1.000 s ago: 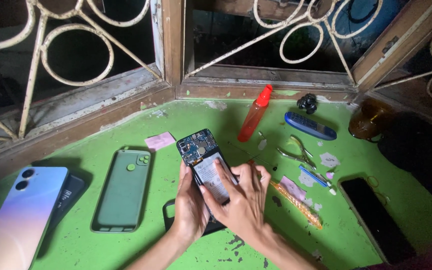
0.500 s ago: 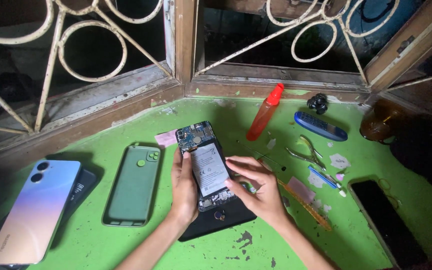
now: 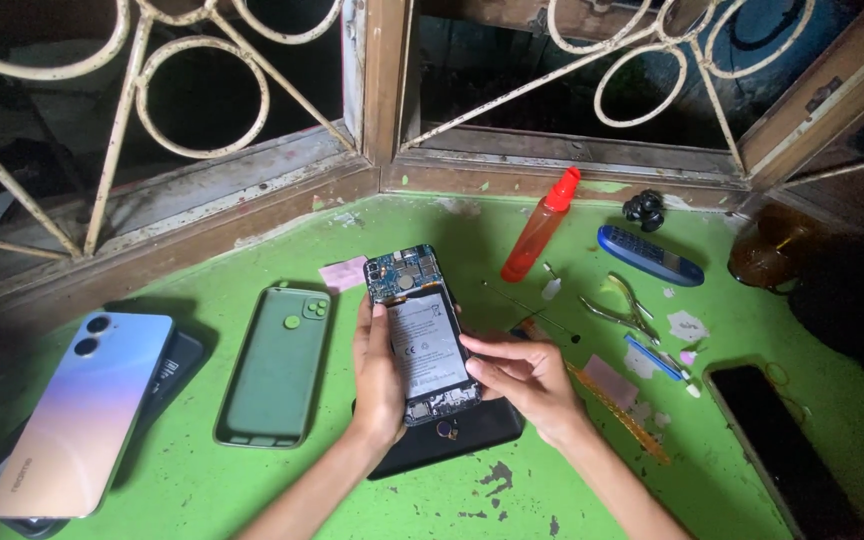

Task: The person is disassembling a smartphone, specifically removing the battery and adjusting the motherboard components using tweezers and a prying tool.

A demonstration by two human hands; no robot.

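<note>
My left hand [image 3: 377, 375] grips the left edge of an opened phone [image 3: 419, 330] whose back is off, showing a blue circuit board at the top and a grey battery below. My right hand [image 3: 522, 378] touches the phone's right side near the battery with its fingertips. Under the phone lies a black back cover [image 3: 452, 440] on the green table [image 3: 202, 480]. A green phone case [image 3: 275, 365] lies just left of my left hand.
A pastel gradient phone [image 3: 82, 410] rests on a dark case at the left. A red squeeze bottle [image 3: 540, 226], a blue tool [image 3: 649, 256], metal tweezers [image 3: 620, 305] and a black screen panel [image 3: 777, 445] lie on the right. A window grille stands behind.
Both hands have drawn back toward me along the phone, so the battery and board show fully. My right hand has shifted from over the phone to its right side.
</note>
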